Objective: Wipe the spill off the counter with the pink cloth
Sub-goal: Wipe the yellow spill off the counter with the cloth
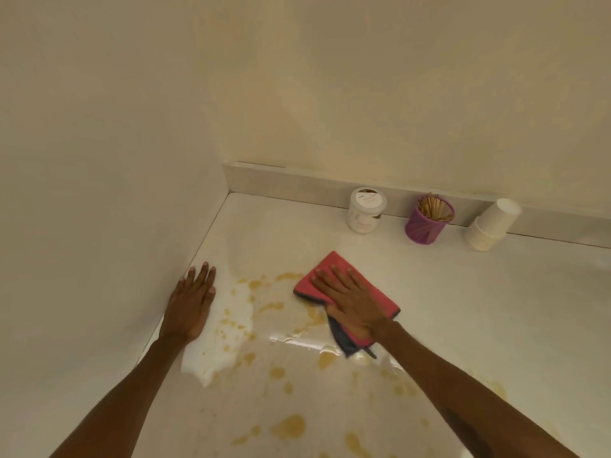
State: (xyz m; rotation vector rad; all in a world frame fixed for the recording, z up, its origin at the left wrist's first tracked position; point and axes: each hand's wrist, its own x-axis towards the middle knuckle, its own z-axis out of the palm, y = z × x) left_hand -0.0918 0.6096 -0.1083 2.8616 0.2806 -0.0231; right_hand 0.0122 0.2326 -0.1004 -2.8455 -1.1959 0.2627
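- Cloth (pixel 334 271), pink with grey edging, lies flat on the glossy white counter (pixel 463 292) amid amber spill (pixel 287 426).
- Right hand (pixel 353 302) presses it, fingers spread.
- Left hand (pixel 190 302) lies open by the wall (pixel 99 160).

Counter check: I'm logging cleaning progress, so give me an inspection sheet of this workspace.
Surface: white counter, glossy, wet patches.
Job's things: pink cloth flat on counter; amber spill in scattered blotches, mostly unwiped.
Clutter: white jar, purple cup of wooden sticks, tipped stack of paper cups along the back ledge.
Hands: right hand pressed flat on cloth; left hand flat by the wall.
Cables: nothing seen.
Surroundings: plain cream walls.
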